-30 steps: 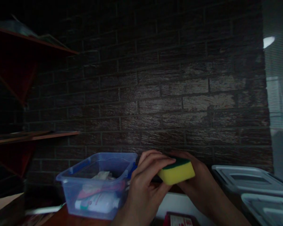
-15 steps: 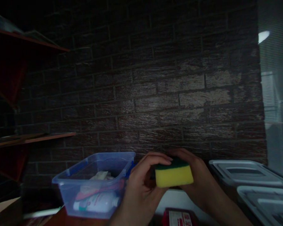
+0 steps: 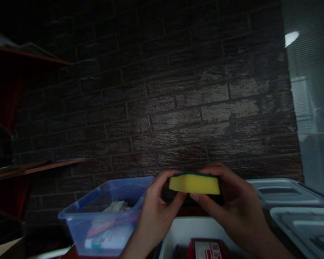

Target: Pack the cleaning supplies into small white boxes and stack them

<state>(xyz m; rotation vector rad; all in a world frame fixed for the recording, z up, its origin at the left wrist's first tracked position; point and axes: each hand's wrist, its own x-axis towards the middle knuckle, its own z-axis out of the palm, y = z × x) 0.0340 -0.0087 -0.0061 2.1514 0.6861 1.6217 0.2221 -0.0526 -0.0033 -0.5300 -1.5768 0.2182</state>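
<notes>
The left hand [image 3: 156, 210] and the right hand [image 3: 240, 205] both grip a rectangular sponge of yellow foam with a thin dark green top layer [image 3: 194, 184], pinching it from its 2 ends, with fingers at the upper side and the 2 thumbs against the underside. The sponge is held up in the air, roughly level, its long yellow side facing the camera, in front of the lowest visible rows of the dark brown brick wall [image 3: 151, 90]. Below the hands is an open white plastic bin [image 3: 197, 225], and in it lies a dark red container with a white and red label [image 3: 207, 250], cut off by the lower edge of the view. Left of the hands, the left wrist partly covering its side, stands an open translucent blue plastic tub [image 3: 75, 232]; through its wall show a white bottle [image 3: 110, 235] lying on its side and a blurred pink item, with some crumpled pale material [image 3: 116, 207] above them. Right of the right hand lie 2 grey rectangular plastic lids [image 3: 307, 226], 1 nearer and 1 farther back. At the far left, 2 reddish shelves [image 3: 43, 167] stand out at different heights, and the edge of a brown cardboard box [image 3: 5, 248] shows in the lower corner.
</notes>
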